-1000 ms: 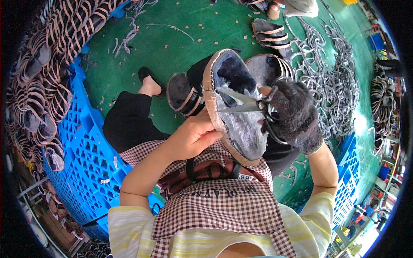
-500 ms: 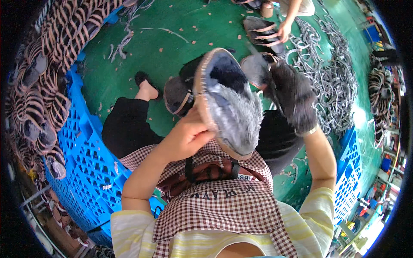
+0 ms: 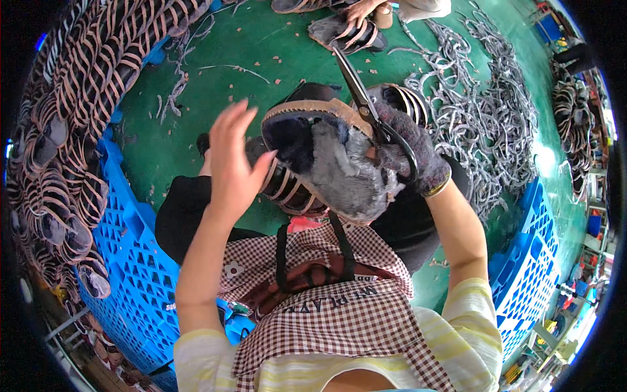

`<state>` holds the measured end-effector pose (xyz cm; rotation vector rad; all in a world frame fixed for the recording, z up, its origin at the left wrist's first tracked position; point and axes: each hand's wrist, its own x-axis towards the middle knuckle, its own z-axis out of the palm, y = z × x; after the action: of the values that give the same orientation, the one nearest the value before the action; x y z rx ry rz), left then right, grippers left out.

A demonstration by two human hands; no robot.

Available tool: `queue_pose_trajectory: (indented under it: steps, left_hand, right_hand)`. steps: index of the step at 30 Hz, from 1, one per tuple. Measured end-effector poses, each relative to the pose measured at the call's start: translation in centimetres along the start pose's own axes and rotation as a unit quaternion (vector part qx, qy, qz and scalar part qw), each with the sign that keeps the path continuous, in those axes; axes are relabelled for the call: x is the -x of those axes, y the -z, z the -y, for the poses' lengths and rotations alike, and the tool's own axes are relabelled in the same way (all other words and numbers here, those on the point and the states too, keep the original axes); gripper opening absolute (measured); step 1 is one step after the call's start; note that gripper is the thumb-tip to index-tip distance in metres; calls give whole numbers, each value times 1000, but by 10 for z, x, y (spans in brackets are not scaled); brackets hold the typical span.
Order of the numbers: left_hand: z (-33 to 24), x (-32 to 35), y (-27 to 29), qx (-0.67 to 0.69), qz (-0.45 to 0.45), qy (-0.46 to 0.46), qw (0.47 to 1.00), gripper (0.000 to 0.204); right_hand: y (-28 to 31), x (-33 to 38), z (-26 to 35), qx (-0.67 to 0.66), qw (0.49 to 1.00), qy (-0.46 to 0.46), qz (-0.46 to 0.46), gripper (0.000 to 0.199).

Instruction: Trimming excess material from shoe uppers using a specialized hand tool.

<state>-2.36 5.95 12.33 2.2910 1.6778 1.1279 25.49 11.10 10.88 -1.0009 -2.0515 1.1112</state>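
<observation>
A fur-lined shoe (image 3: 339, 171), grey and dark inside with a tan stitched rim, is held up in front of my lap. My right hand (image 3: 428, 153), in a dark knitted glove, grips black-handled scissors (image 3: 356, 85) and the right end of this shoe. The scissor blades point up and to the left. To the left of the shoe my left hand (image 3: 232, 153) is bare, raised and slightly blurred, its fingers apart with nothing in them. Behind and below the held shoe lie strapped shoes (image 3: 290, 189), partly hidden. Another strapped shoe (image 3: 401, 101) shows behind my glove.
Grey fur trimmings (image 3: 483, 117) lie heaped on the green floor at right. Strapped shoes (image 3: 85, 72) are piled along the left, beside a blue plastic pallet (image 3: 130, 242). A second pallet (image 3: 529, 255) stands at right. Another person's hand (image 3: 359, 12) touches a furry shoe (image 3: 343, 34) at the top.
My left hand has let go of the shoe and moved left, opening. My right hand has come in from the right with the scissors and now grips the shoe, which has turned.
</observation>
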Motion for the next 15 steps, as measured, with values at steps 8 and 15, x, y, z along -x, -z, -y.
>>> queue_pose_trajectory:
  steps: [8, 15]
  left_hand:
    - [11, -44, -13, 6, 153, -14, 988, 33]
    - [-6, -43, 9, 44, 208, 59, 975, 28]
  right_hand:
    - [37, -25, 49, 436, 890, 128, -47, 40]
    - [47, -38, 64, 516, 807, 287, -16, 26]
